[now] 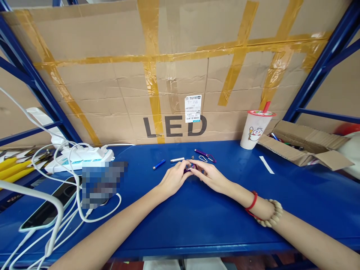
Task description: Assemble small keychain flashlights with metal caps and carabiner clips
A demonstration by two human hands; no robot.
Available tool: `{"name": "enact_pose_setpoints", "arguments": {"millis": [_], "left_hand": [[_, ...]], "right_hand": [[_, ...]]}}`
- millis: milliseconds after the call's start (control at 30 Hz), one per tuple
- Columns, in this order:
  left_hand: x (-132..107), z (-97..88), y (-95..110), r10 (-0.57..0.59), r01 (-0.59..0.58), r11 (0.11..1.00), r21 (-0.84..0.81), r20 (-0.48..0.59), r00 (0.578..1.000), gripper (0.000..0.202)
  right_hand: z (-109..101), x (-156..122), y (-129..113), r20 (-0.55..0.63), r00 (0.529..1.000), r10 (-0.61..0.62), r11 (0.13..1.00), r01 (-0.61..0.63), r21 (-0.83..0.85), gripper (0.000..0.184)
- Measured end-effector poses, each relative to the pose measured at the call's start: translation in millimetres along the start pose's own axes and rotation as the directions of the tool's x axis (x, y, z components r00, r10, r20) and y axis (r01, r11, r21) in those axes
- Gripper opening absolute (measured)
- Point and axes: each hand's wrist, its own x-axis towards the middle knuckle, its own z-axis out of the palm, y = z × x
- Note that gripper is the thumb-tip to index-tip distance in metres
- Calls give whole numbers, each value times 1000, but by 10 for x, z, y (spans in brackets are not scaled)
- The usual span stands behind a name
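Since both hands meet over the tabletop [239, 225], current step looks like close fingertip work on one small purple piece [186, 170]. Left hand [174, 177] and right hand [212, 176] both have fingers closed on it; can't tell which carries the main grip. Piece sits between the two sets of fingertips, mostly covered, purple showing at the gap; exact shape unclear. My read: next move calls for one hand bracing it, the other making small, precise adjustments. Just beyond the fingers: silver tube [177, 159], silver carabiner [203, 159], purple tube [200, 152] by a purple carabiner [212, 158]. Blue tube [159, 164] lies off to the left, untouched.
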Motion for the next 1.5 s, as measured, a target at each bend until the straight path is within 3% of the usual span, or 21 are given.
{"name": "enact_pose_setpoints", "arguments": {"millis": [167,300,433,533,767,1000,1233,1333,1500], "left_hand": [[0,24,-15,-38,36,999,-26,-57,998,20],[1,25,-14,-49,45,998,-36,-126,991,26],[1,11,-4,-83,80,996,-24,-187,979,30],[0,12,0,-70,78,997,28,-200,977,25],[-5,30,2,-43,54,996,64,-166,985,22],[-1,20,-3,-3,20,995,99,-171,985,22],[10,51,-47,72,-20,983,185,-281,957,21],[14,72,-72,33,45,965,257,-291,956,29],[20,96,-110,-70,133,944,302,-210,975,37]], "right_hand": [[-9,38,27,-86,995,-51,999,51,-11,25],[-51,73,83,-191,980,46,996,-30,84,27],[-154,96,224,-421,883,209,976,-161,148,35],[-247,103,363,-539,808,240,969,-228,90,36],[-342,102,511,-579,749,323,875,-470,-119,28],[-294,96,610,-545,780,308,845,-487,-220,30],[-258,107,741,-461,819,340,830,-492,-263,36],[-254,105,768,-407,834,372,821,-500,-275,42],[-236,98,757,-342,856,387,813,-492,-311,44]]}}
